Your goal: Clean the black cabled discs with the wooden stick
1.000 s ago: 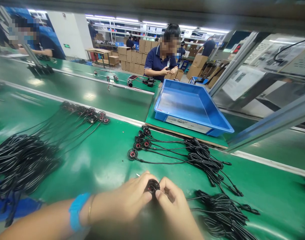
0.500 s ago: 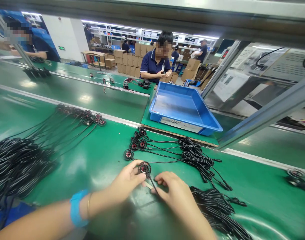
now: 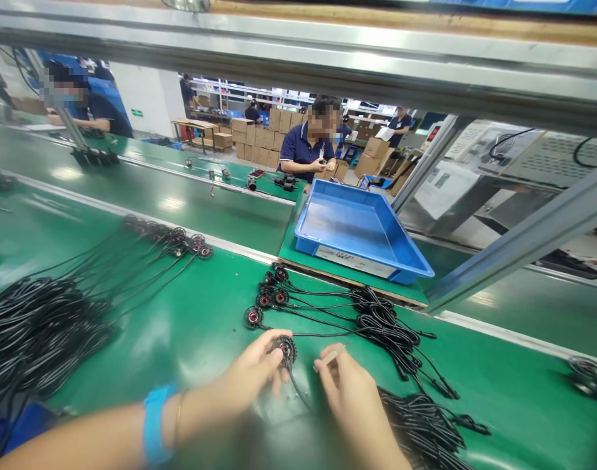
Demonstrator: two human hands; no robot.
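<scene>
My left hand (image 3: 259,365) grips a round black toothed part with a red centre (image 3: 285,351), and its black cable (image 3: 298,385) trails down toward the table. Just to the right, my right hand (image 3: 344,378) pinches a thin pale strip (image 3: 331,356), apart from the round part. Beyond my hands lie several similar round parts (image 3: 253,317) on the green table, their cables running right into coiled black bundles (image 3: 383,320). Another cable bundle (image 3: 425,418) lies beside my right forearm.
A large pile of coiled cables (image 3: 44,333) with round ends lies at the left. A blue tray (image 3: 361,260) stands on a raised green board beyond. A metal post (image 3: 523,228) slants at the right, and a metal beam crosses above. Co-workers (image 3: 305,150) sit across the line.
My right hand has moved away from the round part to the right, and the pale strip now shows in its fingers. The left hand still holds the part, now turned slightly. The view has tilted upward.
</scene>
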